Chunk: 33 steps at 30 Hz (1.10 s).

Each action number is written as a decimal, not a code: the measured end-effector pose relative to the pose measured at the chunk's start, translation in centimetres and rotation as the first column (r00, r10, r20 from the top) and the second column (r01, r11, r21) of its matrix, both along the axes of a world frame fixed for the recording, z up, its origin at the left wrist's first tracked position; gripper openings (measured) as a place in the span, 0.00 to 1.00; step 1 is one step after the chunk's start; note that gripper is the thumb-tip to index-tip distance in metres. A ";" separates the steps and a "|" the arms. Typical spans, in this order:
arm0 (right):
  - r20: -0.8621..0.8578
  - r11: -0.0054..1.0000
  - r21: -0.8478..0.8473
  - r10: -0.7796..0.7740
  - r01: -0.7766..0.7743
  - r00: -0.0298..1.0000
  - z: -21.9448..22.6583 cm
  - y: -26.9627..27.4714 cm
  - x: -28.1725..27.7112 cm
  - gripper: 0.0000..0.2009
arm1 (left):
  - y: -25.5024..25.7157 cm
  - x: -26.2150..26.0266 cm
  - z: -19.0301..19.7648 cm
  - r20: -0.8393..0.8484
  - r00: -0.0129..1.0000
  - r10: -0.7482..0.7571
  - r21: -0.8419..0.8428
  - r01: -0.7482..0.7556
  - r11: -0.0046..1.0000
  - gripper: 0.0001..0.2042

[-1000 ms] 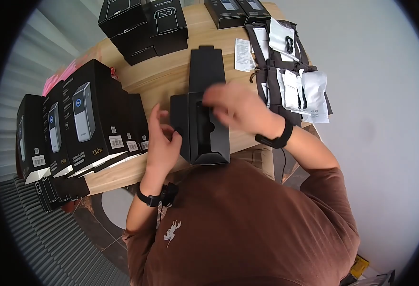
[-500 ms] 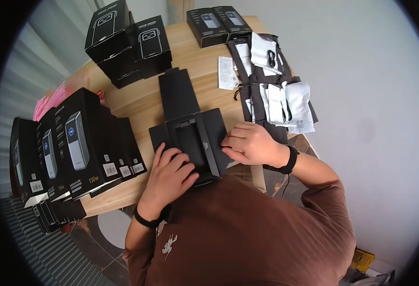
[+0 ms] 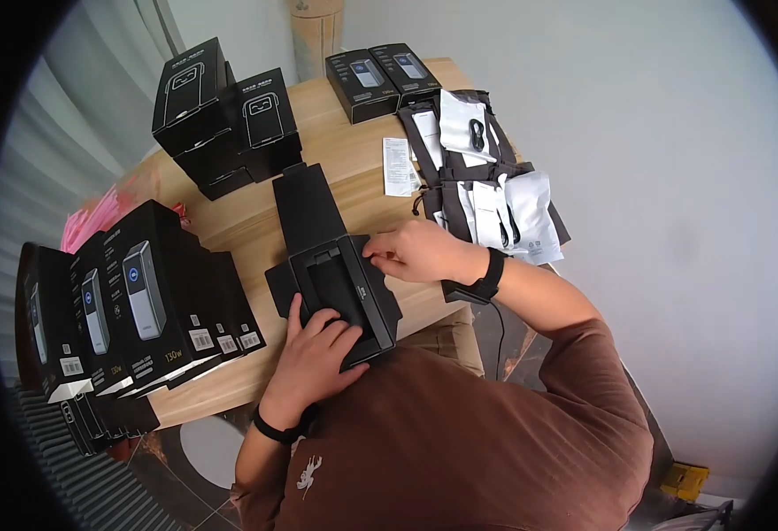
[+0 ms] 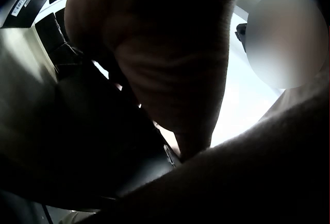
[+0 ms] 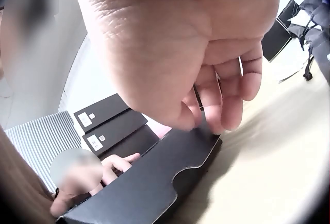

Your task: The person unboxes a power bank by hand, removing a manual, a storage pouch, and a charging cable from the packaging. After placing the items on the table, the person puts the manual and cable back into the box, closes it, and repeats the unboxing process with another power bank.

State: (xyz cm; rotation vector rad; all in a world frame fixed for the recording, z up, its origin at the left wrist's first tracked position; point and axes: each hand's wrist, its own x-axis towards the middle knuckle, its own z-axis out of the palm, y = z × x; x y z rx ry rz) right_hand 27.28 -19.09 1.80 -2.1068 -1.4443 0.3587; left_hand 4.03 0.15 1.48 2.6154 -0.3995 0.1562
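Note:
An open black cardboard box (image 3: 371, 310) lies on the table edge in front of me, its long lid flap (image 3: 309, 208) folded back away from me. In the right wrist view, thumb and fingertips of my right hand (image 5: 175, 54) pinch the far corner of the box's side flap (image 5: 149, 177), which has a notch in its edge. My left hand (image 3: 314, 358) lies with spread fingers over the near left part of the box. The left wrist view is dark, with the left hand (image 4: 160, 64) beside the black box wall.
Tall black power bank boxes (image 3: 154, 301) stand in a row at left. More black boxes (image 3: 230, 115) are stacked at the back, with two flat ones (image 3: 385, 80) beyond. Dark pouches with white packets and cables (image 3: 486, 190) lie at right, near a paper leaflet (image 3: 398, 166).
The right hand came down from over the box to its right flap, then moved toward the flap's far end. The left hand settled onto the box. The head view shifted.

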 end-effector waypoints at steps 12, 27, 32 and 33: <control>0.636 0.737 -0.241 -0.372 0.632 0.676 -1.9 2.0 8.1 0.17 | -0.8 0.5 0.0 -0.015 0.997 -0.074 0.103 0.075 0.992 0.37; 0.080 0.747 -0.308 -0.597 0.590 0.798 -4.3 2.1 13.6 0.26 | -0.4 1.0 -0.9 0.019 0.993 -0.117 0.034 0.116 0.993 0.37; 0.008 0.828 -0.187 -0.537 0.529 0.844 -2.9 1.0 12.8 0.19 | -0.3 0.3 -0.5 -0.001 0.995 -0.097 0.002 0.097 0.995 0.32; -0.053 0.856 -0.126 -0.511 0.502 0.858 -1.4 1.2 11.8 0.18 | -0.1 0.4 -0.5 0.045 0.993 -0.107 -0.044 0.109 0.993 0.30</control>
